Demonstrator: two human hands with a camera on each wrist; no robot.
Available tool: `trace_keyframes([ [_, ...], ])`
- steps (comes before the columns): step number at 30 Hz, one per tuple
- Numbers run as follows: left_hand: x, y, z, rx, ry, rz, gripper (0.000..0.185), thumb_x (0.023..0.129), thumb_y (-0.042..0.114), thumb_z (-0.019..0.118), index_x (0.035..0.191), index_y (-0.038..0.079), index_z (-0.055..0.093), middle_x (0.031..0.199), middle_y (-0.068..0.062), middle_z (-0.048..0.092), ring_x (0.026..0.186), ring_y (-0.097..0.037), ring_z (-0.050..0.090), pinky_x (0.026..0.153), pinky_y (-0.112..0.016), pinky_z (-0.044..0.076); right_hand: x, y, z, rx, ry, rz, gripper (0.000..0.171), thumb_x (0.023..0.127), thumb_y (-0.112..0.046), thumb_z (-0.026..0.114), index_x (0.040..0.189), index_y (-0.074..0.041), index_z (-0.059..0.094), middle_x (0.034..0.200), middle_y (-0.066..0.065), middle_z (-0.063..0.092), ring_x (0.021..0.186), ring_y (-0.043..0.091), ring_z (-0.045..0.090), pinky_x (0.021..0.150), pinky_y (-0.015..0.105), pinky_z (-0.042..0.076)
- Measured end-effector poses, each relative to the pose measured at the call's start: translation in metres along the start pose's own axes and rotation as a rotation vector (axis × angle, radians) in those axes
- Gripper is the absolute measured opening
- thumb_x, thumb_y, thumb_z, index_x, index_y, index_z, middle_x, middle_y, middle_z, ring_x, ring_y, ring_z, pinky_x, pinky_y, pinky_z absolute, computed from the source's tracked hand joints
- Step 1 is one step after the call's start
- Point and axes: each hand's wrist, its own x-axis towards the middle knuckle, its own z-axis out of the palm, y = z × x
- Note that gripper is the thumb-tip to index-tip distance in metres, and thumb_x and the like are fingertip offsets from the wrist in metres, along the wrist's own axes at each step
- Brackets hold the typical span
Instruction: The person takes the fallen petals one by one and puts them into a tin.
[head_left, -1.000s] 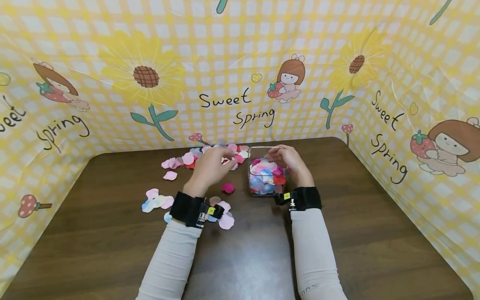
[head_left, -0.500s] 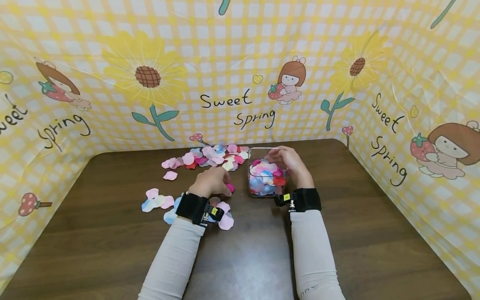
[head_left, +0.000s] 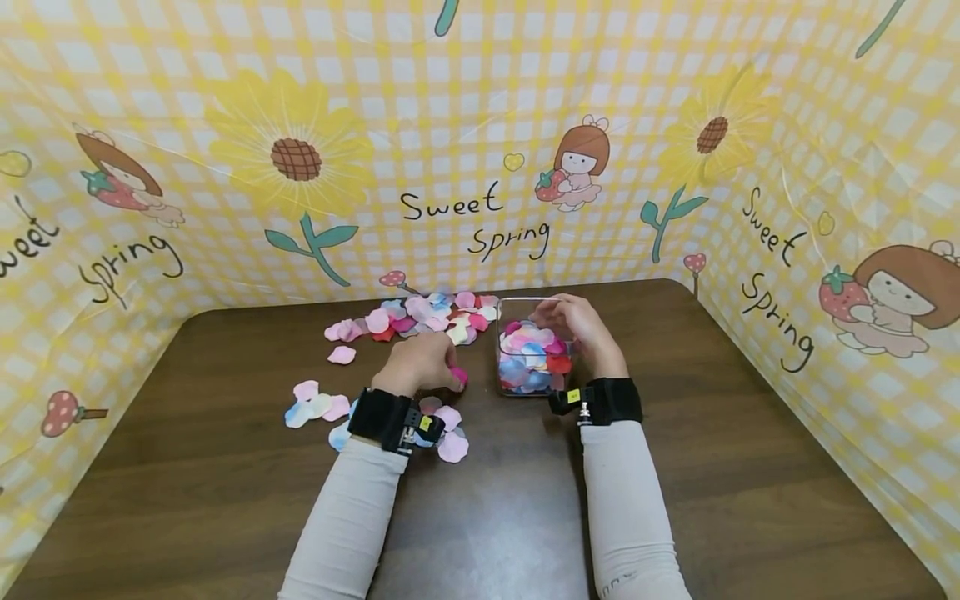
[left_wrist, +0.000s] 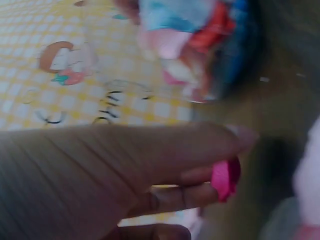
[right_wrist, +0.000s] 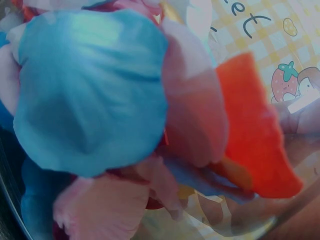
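Observation:
A clear plastic box [head_left: 505, 377] full of pink, blue and red fabric petals stands at the middle of the brown table [head_left: 225, 500]. My right hand [head_left: 546, 316] grips the box's far right rim and side. Just left of the box, my left hand [head_left: 453, 376] is low on the table, with a magenta petal [head_left: 460, 377] pinched in its fingertips. In the left wrist view, that petal [left_wrist: 225, 179] sits between thumb and finger. Pressed against the clear wall in the right wrist view are a blue petal [right_wrist: 90, 95] and a red petal [right_wrist: 255, 145].
Loose petals lie in a far pile [head_left: 420, 317] behind my left hand. A small group [head_left: 315, 407] lies to the left, and a few more [head_left: 452, 446] are by my left wrist. A yellow checked backdrop [head_left: 480, 125] walls in the table on three sides.
My left hand has drawn back from the far petal pile to the magenta petal beside the box and pinched it. The right hand has stayed on the box.

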Motion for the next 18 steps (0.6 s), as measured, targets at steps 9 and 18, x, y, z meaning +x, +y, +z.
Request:
trace_keyframes([
  [9, -0.023, 0.010, -0.040, -0.045, 0.423, 0.174, 0.040, 0.085, 0.038, 0.084, 0.116, 0.014, 0.076, 0.111, -0.005, 0.073, 0.098, -0.026, 0.066, 0.072, -0.047, 0.052, -0.003, -0.002, 0.000, -0.001, -0.005, -0.006, 0.038, 0.105, -0.015, 0.034, 0.128, -0.002, 0.061, 0.130, 0.019, 0.067, 0.121, 0.034, 0.063, 0.106, 0.054, 0.039],
  [18, -0.019, 0.046, -0.031, -0.217, 0.553, 0.324, 0.041, 0.086, 0.036, 0.084, 0.119, 0.012, 0.076, 0.119, -0.006, 0.073, 0.111, -0.026, 0.064, 0.086, -0.043, 0.051, -0.001, 0.000, 0.000, -0.012, -0.011, -0.036, 0.039, 0.104, -0.014, 0.033, 0.127, 0.000, 0.061, 0.128, 0.020, 0.068, 0.121, 0.034, 0.063, 0.101, 0.049, 0.042],
])
